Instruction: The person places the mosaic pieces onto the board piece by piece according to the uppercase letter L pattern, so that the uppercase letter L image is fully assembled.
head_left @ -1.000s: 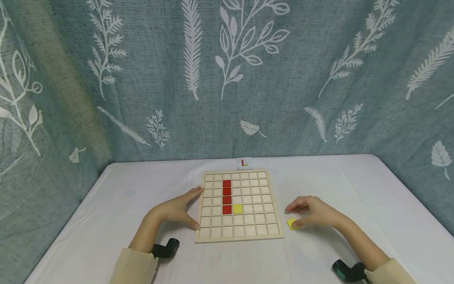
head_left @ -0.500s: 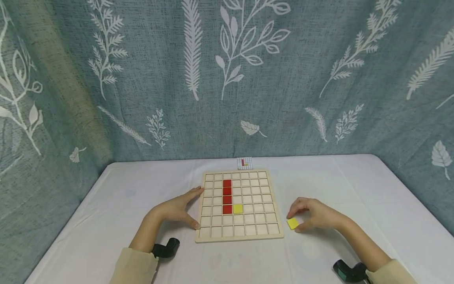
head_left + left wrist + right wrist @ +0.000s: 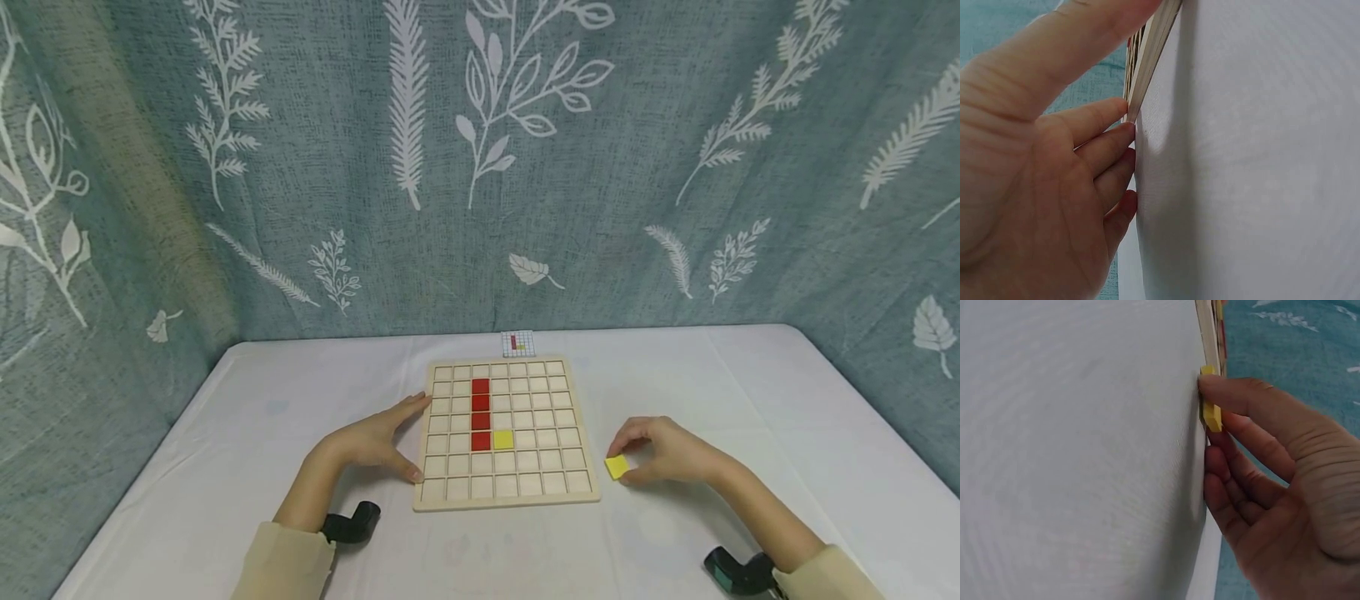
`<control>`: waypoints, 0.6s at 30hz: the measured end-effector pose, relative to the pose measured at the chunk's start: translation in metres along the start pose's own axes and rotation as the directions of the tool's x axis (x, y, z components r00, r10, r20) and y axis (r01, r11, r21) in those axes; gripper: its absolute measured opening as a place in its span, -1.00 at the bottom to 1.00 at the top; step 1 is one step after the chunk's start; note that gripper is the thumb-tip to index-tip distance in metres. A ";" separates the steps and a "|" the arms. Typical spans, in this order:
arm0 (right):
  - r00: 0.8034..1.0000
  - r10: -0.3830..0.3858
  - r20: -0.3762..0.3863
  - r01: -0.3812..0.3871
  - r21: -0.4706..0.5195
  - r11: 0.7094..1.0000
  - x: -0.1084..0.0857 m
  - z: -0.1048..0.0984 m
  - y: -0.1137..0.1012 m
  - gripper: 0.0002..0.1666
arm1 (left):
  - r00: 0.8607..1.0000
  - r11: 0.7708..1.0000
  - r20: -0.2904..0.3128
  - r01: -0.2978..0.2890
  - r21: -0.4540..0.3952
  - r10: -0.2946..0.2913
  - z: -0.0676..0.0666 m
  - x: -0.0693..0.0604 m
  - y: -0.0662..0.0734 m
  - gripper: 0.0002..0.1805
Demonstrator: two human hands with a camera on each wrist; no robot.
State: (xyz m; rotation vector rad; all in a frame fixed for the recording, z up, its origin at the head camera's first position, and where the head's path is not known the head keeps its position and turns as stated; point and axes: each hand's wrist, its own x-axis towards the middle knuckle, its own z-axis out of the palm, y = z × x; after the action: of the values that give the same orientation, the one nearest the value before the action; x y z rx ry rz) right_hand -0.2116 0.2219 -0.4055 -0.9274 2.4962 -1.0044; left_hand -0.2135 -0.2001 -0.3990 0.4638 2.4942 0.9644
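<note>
A square wooden grid board (image 3: 506,492) lies in the middle of the table in the head view. Several red tiles (image 3: 481,421) form a column in its cells, with a yellow tile (image 3: 503,439) right of the lowest one. My left hand (image 3: 367,440) touches the board's left edge with spread thumb and fingers; in the left wrist view its fingers (image 3: 1104,150) reach the wooden rim. To the board's right, my right hand (image 3: 671,452) pinches a loose yellow tile (image 3: 617,467) between thumb and fingers. In the right wrist view that tile (image 3: 1212,415) stays close to the cloth.
A small printed grid card (image 3: 518,344) with a red and yellow pattern lies behind the board. White cloth (image 3: 697,375) covers the table. A patterned blue-green curtain (image 3: 435,250) hangs behind it. Each wrist carries a black device, one beside the left sleeve (image 3: 352,525).
My right thumb and fingers have closed on the loose yellow tile, which has turned and shifted slightly. The left hand and the board have stayed in place.
</note>
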 end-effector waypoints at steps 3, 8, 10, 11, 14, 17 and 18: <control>1.000 0.024 -0.015 -0.024 -0.019 1.000 0.000 0.000 -0.004 -0.68 | 1.000 1.000 -0.001 0.006 0.004 -0.006 0.000 0.000 -0.001 0.22; 0.998 0.042 -0.042 -0.043 -0.015 0.999 0.001 -0.001 -0.009 -0.71 | 1.000 1.000 0.001 0.002 0.011 -0.002 0.000 0.000 -0.003 0.21; 0.998 0.043 -0.053 -0.044 -0.012 0.999 0.001 -0.001 -0.010 -0.73 | 1.000 1.000 0.002 0.002 0.009 -0.002 0.000 0.000 -0.003 0.21; 0.997 0.045 -0.059 -0.046 -0.012 0.999 0.001 -0.001 -0.011 -0.74 | 1.000 1.000 0.003 0.002 0.008 -0.002 -0.001 0.000 -0.003 0.21; 0.994 0.056 -0.094 -0.057 -0.013 0.998 0.002 -0.003 -0.013 -0.76 | 1.000 1.000 0.006 0.002 0.003 -0.002 -0.001 -0.001 -0.003 0.21; 0.991 0.051 -0.124 -0.055 -0.028 0.998 0.003 -0.004 -0.015 -0.77 | 1.000 1.000 0.008 -0.001 0.007 0.001 -0.002 -0.001 -0.002 0.21; 0.990 0.049 -0.131 -0.053 -0.030 0.998 0.004 -0.004 -0.015 -0.77 | 1.000 1.000 0.009 0.001 0.008 -0.001 -0.002 -0.001 -0.002 0.21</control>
State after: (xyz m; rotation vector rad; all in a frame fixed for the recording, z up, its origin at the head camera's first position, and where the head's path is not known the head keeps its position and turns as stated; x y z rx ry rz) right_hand -0.2095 0.2131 -0.3917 -0.8281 2.6374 -1.0411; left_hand -0.2136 -0.2033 -0.3988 0.4688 2.4912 0.9502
